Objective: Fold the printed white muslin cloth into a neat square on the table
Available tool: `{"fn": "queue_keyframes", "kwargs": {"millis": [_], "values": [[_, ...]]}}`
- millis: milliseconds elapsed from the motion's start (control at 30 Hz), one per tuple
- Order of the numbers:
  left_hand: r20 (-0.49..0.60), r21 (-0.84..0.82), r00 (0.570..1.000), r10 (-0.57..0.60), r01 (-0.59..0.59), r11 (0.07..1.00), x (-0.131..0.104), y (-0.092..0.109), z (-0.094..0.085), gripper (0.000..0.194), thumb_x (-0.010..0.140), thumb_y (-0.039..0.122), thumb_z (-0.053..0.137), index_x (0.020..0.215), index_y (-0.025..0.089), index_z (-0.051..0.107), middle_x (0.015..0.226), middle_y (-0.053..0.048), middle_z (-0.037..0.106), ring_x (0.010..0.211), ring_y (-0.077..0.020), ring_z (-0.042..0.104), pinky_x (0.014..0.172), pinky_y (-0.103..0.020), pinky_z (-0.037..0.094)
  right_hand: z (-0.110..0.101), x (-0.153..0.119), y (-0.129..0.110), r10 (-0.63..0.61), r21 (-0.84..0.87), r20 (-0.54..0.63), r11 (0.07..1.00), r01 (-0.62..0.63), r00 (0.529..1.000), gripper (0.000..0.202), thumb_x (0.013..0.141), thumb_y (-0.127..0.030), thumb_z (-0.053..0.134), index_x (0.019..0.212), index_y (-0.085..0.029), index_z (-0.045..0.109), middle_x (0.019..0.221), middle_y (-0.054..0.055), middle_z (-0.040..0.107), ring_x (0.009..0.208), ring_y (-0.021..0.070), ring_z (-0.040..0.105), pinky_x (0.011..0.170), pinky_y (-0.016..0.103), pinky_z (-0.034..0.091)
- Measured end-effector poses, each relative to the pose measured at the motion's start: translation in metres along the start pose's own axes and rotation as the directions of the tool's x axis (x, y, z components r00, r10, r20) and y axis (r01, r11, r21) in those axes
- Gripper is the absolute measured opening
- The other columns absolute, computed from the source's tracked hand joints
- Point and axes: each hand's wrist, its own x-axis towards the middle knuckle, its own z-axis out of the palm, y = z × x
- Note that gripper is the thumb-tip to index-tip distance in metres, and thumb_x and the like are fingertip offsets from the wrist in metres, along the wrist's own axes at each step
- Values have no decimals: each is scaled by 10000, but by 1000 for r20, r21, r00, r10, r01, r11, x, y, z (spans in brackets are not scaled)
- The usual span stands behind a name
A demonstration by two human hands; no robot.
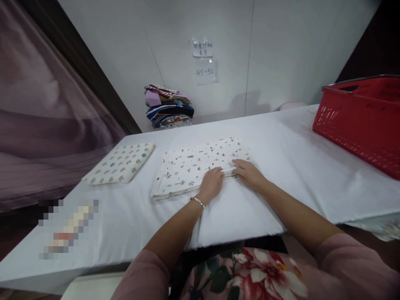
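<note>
A folded white cloth (187,166) printed with small grey plants and shapes lies flat on the table in front of me. At its near edge, my left hand (212,183) has its fingers curled over the layered fabric. Close by to the right, my right hand (250,175) grips the same edge near the cloth's right end, with its fingers over the top. White fabric layers show between the two hands. The undersides of both hands are hidden. To the left sits a second folded cloth (120,163), cream with grey heart-like shapes, apart from my hands.
A white cover (281,146) spreads over the table. On its right side stands a red plastic basket (359,125). A pile of folded textiles (170,110) rises beyond the far edge. A pixelated object (70,229) is at the left front, and a pinkish curtain (46,104) hangs left.
</note>
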Motion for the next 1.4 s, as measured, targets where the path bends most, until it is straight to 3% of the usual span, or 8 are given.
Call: {"fn": "queue_keyframes", "kwargs": {"millis": [100,233,367,833,1033,1200,1333,1400], "values": [[-16,-43,1000,18,-19,999,-1,-2,-2,171,894,230,419,984,203,562,1134,-52,597,1033,-183,547,873,-345,429,-1,-2,1,-10,-25,8,1000,10,1000,204,865,-166,457,868,-191,659,1334,95,470,1262,266,370,975,475,372],[0,1,999,47,-47,999,-2,-4,-2,325,898,270,418,1212,203,467,1161,-65,596,1050,-199,539,898,-364,410,-4,-5,1,-11,-9,17,1000,11,1000,214,861,-152,451,836,-192,659,1319,89,490,1268,260,367,973,470,381],[57,49,991,119,-122,991,-3,-4,1,283,903,260,408,1157,215,524,1202,-39,580,1153,-189,471,951,-360,372,-5,-6,3,-1,28,22,1000,1,1000,202,844,-148,471,807,-194,664,1286,80,522,1253,257,392,969,463,395],[116,155,989,89,-107,982,-18,0,-9,322,903,317,421,1194,201,495,1235,-39,557,1157,-178,462,957,-339,354,-5,-15,12,-10,144,91,990,-3,996,235,834,-241,424,809,-208,655,1137,69,614,1040,231,552,893,400,457],[116,172,992,46,-66,983,-49,-31,-22,323,915,265,399,1217,195,488,1265,-36,543,1189,-166,444,986,-329,342,-1,-21,17,35,124,143,991,-53,989,253,831,-319,416,835,-230,653,1177,47,592,1075,240,535,908,397,448],[61,179,998,-33,22,984,-88,-70,-48,310,915,287,402,1189,209,525,1239,-47,566,1177,-164,467,999,-350,346,1,-23,21,73,170,169,980,-102,983,265,822,-389,416,835,-261,647,1199,20,578,1096,256,528,911,423,450],[-83,169,978,-191,203,964,-125,-98,-76,290,902,345,432,1098,203,592,1155,-62,615,1129,-177,503,983,-364,357,0,-26,19,156,256,179,946,-199,972,263,810,-430,453,919,-267,628,1199,17,581,1092,263,540,893,415,472],[-216,149,916,-339,374,916,-140,-108,-88,275,898,347,432,1023,198,627,1116,-62,630,1102,-181,515,976,-362,356,-2,-26,16,241,307,166,909,-282,956,314,806,-441,469,1035,-267,593,1186,29,591,1076,264,555,832,387,508]]}}
